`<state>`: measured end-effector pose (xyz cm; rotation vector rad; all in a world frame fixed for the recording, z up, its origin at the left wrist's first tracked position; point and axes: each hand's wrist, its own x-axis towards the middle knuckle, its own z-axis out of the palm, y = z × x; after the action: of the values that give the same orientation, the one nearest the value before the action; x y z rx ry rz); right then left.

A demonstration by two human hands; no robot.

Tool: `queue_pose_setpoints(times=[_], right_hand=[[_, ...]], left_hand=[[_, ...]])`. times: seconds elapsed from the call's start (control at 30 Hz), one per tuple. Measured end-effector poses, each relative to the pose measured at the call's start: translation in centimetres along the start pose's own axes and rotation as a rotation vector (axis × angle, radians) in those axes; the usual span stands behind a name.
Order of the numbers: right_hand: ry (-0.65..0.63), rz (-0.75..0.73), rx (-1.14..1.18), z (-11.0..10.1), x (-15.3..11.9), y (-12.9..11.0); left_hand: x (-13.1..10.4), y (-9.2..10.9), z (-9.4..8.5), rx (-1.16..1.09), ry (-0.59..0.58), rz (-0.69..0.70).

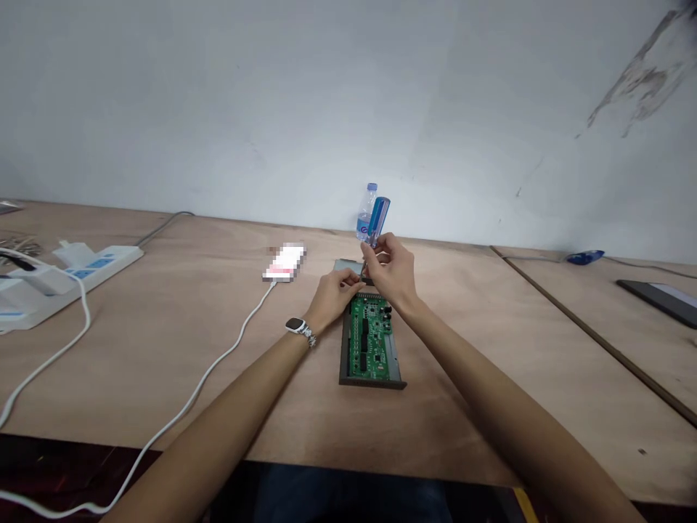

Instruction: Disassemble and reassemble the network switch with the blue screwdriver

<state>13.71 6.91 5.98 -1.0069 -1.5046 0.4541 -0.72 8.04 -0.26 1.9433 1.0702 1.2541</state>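
A green circuit board sits in a dark metal frame on the wooden table, in front of me. My right hand is closed round the lower part of a screwdriver with a blue, clear handle, held nearly upright with its shaft pointing down at the far end of the board. Close beside the shaft, my left hand has its fingers pinched together at the far edge of the frame; what they hold, if anything, is too small to make out. The screwdriver's tip is hidden by the fingers.
A water bottle stands behind the screwdriver by the wall. Left of the hands lies a phone on a white cable. A white power strip is at the left, a dark tablet-like device at the right.
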Motion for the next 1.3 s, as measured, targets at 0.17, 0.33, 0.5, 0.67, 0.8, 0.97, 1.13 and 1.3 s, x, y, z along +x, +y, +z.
queue_pose_setpoints(times=[0.17,0.33,0.5,0.67,0.8,0.97,1.13,1.3], right_hand=[[-0.016,0.002,0.023,-0.08,-0.05,0.06],[-0.020,0.004,0.039,0.02,-0.08,0.15],[-0.016,0.001,0.042,0.05,-0.05,0.21],[-0.029,-0.005,0.047,0.04,-0.03,0.24],[-0.028,-0.003,0.058,0.03,-0.06,0.33],[-0.063,-0.017,0.070,0.01,-0.13,0.45],[-0.091,-0.041,0.072,-0.07,-0.23,0.57],[-0.173,0.023,0.151,-0.52,-0.06,0.46]], left_hand=[[0.17,-0.05,-0.31,-0.018,-0.058,0.050],[0.28,-0.08,-0.39,-0.039,-0.080,0.044],[0.42,-0.39,-0.38,-0.087,-0.115,0.022],[0.51,-0.60,-0.48,-0.087,-0.129,0.023],[0.51,-0.64,-0.47,-0.078,-0.118,0.029],[0.53,-0.64,-0.48,-0.077,-0.117,0.024],[0.47,-0.71,-0.53,-0.096,-0.131,0.006],[0.31,-0.50,-0.66,-0.157,-0.180,0.031]])
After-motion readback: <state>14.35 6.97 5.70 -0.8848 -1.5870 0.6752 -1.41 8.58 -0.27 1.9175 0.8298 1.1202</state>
